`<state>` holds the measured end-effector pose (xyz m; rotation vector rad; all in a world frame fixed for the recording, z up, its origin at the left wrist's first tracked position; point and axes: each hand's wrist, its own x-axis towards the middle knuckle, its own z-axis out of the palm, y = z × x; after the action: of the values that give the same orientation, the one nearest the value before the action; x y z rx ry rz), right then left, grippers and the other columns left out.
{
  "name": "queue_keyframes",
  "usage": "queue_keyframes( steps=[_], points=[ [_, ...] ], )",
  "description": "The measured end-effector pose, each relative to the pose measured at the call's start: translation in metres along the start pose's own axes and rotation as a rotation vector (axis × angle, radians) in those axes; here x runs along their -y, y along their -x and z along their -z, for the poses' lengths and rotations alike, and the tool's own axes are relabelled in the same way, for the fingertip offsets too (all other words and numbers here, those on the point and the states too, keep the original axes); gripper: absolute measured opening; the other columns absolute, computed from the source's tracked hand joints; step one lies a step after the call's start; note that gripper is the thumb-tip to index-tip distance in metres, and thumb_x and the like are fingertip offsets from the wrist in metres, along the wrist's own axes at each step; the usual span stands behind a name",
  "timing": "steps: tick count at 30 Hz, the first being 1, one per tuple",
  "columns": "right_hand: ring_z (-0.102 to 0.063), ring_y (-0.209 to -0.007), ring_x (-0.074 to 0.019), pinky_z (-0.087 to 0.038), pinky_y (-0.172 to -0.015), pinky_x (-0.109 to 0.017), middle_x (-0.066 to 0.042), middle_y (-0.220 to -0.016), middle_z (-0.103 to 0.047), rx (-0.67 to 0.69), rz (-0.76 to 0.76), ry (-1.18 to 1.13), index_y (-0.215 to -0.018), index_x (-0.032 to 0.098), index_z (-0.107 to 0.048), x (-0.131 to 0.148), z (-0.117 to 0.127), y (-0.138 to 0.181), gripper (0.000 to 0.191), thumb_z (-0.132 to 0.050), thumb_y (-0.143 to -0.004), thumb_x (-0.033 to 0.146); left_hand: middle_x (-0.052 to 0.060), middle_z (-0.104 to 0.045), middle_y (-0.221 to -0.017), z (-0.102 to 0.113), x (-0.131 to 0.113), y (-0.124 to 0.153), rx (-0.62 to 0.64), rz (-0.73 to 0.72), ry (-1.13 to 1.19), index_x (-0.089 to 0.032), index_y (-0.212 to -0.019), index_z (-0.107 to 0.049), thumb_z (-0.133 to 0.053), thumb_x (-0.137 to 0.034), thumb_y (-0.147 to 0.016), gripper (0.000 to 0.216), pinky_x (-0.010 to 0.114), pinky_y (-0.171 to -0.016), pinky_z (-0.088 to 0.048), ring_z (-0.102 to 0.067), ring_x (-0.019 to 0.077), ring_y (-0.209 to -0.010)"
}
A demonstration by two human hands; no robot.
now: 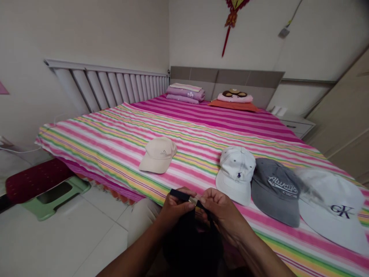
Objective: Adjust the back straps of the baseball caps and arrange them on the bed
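Observation:
Both my hands are closed on a dark cap [191, 246] held low in front of me, over my lap. My left hand [174, 209] pinches its dark back strap [179, 194]. My right hand [220, 211] pinches the strap's small metal buckle [193, 200]. On the striped bed [115, 134] lie a beige cap [159, 154], a white cap [236, 173], a grey cap [276, 190] with white lettering and a larger white cap [334, 209] with dark letters.
Folded bedding [184, 93] and a pillow [235, 100] with a soft toy sit at the headboard. A green stool with a red cushion [36, 179] stands on the tiled floor at left. A nightstand [296, 124] is at the far right.

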<state>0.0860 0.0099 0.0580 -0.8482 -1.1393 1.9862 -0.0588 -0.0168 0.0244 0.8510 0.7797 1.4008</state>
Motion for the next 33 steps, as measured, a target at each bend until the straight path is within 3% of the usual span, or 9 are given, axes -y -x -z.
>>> queue_keyframes(
  steps=[5, 12, 17, 20, 24, 26, 30, 33],
  points=[
    [-0.048, -0.05, -0.0102, -0.033, -0.047, -0.022, 0.004, -0.056, -0.052, 0.067, -0.028, -0.061, -0.069, 0.018, -0.047, 0.003, 0.002, 0.002, 0.022, -0.068, -0.062, 0.02, -0.001, -0.062, -0.067, 0.002, 0.003, 0.0, -0.015, 0.022, 0.064, -0.018, -0.079, -0.065, -0.074, -0.019, -0.055, 0.026, 0.028, -0.055, -0.048, -0.06, 0.015, -0.056],
    [-0.04, -0.042, -0.0057, -0.028, -0.041, -0.018, 0.007, -0.051, -0.047, 0.001, -0.023, -0.033, -0.066, 0.018, -0.046, 0.001, 0.002, 0.0, 0.023, -0.068, -0.06, 0.017, 0.0, -0.063, -0.067, 0.003, -0.001, 0.0, 0.029, -0.01, -0.051, -0.017, -0.076, -0.066, -0.074, -0.02, -0.055, 0.023, 0.023, -0.058, -0.044, -0.057, 0.0125, -0.061],
    [-0.037, -0.04, -0.0039, -0.024, -0.039, -0.017, 0.007, -0.052, -0.048, -0.013, -0.011, -0.036, -0.066, 0.017, -0.046, 0.001, 0.001, 0.0, 0.023, -0.067, -0.059, 0.015, 0.004, -0.065, -0.07, 0.009, -0.006, 0.0, 0.159, 0.051, 0.033, -0.014, -0.082, -0.067, -0.062, -0.043, -0.067, 0.033, 0.026, -0.063, -0.042, -0.057, 0.0153, -0.065],
    [-0.036, -0.039, -0.0036, -0.023, -0.039, -0.017, 0.007, -0.051, -0.048, -0.002, 0.008, -0.037, -0.066, 0.017, -0.046, 0.0, 0.001, 0.001, 0.022, -0.067, -0.06, 0.015, 0.01, -0.066, -0.076, 0.016, -0.015, -0.006, 0.269, 0.164, 0.128, -0.009, -0.087, -0.067, -0.046, -0.054, -0.074, 0.052, 0.031, -0.072, -0.041, -0.058, 0.0197, -0.073],
    [-0.035, -0.039, -0.0035, -0.022, -0.037, -0.016, 0.007, -0.052, -0.048, -0.01, 0.02, -0.022, -0.067, 0.017, -0.047, 0.001, 0.001, 0.003, 0.023, -0.068, -0.06, 0.016, 0.016, -0.065, -0.087, 0.026, -0.033, -0.019, 0.414, 0.427, 0.241, -0.004, -0.097, -0.063, -0.042, -0.067, -0.068, 0.072, 0.032, -0.072, -0.042, -0.059, 0.0235, -0.081],
    [-0.035, -0.04, -0.0037, -0.023, -0.037, -0.016, 0.006, -0.055, -0.05, -0.008, 0.029, -0.015, -0.067, 0.017, -0.046, 0.001, 0.0, 0.003, 0.023, -0.069, -0.06, 0.016, 0.014, -0.066, -0.084, 0.027, -0.038, -0.025, 0.43, 0.542, 0.163, -0.005, -0.094, -0.064, -0.053, -0.061, -0.065, 0.064, 0.028, -0.065, -0.043, -0.06, 0.0198, -0.074],
    [-0.035, -0.039, -0.0035, -0.024, -0.037, -0.016, 0.007, -0.055, -0.05, -0.001, 0.033, 0.014, -0.068, 0.018, -0.046, 0.0, 0.0, 0.003, 0.023, -0.067, -0.061, 0.016, 0.001, -0.059, -0.053, 0.023, -0.041, -0.031, 0.401, 0.689, -0.129, -0.009, -0.067, -0.065, -0.07, -0.032, -0.06, 0.025, 0.018, -0.044, -0.033, -0.048, 0.0068, -0.044],
    [-0.034, -0.039, -0.0034, -0.024, -0.038, -0.016, 0.007, -0.054, -0.05, 0.0, 0.038, 0.035, -0.067, 0.018, -0.046, -0.001, 0.001, 0.003, 0.021, -0.066, -0.061, 0.014, -0.002, -0.057, -0.05, 0.02, -0.038, -0.031, 0.389, 0.736, -0.207, -0.01, -0.061, -0.064, -0.073, -0.024, -0.055, 0.018, 0.017, -0.043, -0.032, -0.045, 0.0049, -0.041]
  ],
)
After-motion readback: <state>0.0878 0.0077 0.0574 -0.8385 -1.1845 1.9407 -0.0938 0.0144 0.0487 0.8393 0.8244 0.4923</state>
